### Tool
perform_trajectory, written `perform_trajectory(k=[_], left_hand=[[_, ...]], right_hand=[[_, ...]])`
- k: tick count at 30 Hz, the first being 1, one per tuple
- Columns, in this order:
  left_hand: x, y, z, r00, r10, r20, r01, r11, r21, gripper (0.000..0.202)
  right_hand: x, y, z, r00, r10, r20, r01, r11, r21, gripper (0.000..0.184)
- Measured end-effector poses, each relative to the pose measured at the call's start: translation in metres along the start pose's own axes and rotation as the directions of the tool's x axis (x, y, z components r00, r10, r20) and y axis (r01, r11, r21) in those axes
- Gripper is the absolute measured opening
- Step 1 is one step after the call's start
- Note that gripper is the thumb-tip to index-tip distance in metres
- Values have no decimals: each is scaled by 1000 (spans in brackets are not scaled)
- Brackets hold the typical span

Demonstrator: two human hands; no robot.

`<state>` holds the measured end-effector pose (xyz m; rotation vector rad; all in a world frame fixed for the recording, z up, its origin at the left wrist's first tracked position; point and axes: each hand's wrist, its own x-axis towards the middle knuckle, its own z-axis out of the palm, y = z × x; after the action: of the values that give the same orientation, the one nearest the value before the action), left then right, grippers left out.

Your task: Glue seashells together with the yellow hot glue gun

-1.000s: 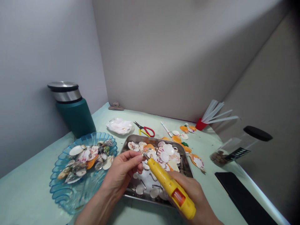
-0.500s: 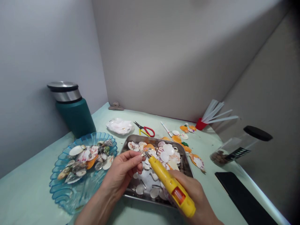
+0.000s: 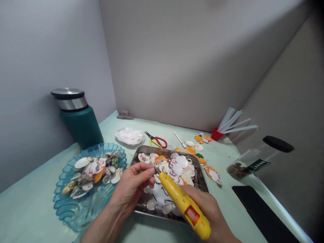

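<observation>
My left hand [image 3: 131, 186] is closed in a pinch over the near left part of a metal tray [image 3: 204, 179]; what it pinches is too small to name. My right hand [image 3: 211, 216] grips a yellow glue gun [image 3: 182, 200], whose metal tip touches the left fingertips. The tray holds several white, pink and orange scallop shells [image 3: 181, 162]. Left of it stands a blue plastic dish [image 3: 68, 209] with several mixed shells [image 3: 89, 170].
A teal flask [image 3: 78, 118] with a steel lid stands at the back left. Behind the tray lie a white wad [image 3: 129, 135], red-handled scissors [image 3: 158, 140], a pen and loose orange shells [image 3: 199, 138]. Right: red cup of glue sticks [image 3: 231, 123], tipped clear jar [image 3: 258, 158], black phone [image 3: 263, 212].
The glue gun's tip shifted slightly left and closer to the left fingertips. The left hand has barely moved.
</observation>
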<state>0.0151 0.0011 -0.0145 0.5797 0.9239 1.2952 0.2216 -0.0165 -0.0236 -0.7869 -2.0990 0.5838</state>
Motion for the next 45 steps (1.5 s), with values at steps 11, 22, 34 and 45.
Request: perform_trajectory(k=[11, 22, 34, 45], left_hand=[[0, 0, -1, 1000, 7, 18, -6, 1000, -27, 20], [-2, 2, 3, 1000, 2, 17, -2, 1000, -10, 23], [0, 0, 0, 999, -8, 32, 7, 1000, 18, 23], [0, 1, -1, 999, 21, 36, -20, 999, -37, 20]], right_hand=[[-3, 3, 2, 996, 45, -81, -54, 993, -105, 12], [0, 0, 0, 998, 2, -58, -4, 999, -43, 13], [1, -2, 0, 999, 2, -39, -3, 1000, -23, 13], [-2, 2, 4, 986, 94, -140, -106, 991, -81, 14]])
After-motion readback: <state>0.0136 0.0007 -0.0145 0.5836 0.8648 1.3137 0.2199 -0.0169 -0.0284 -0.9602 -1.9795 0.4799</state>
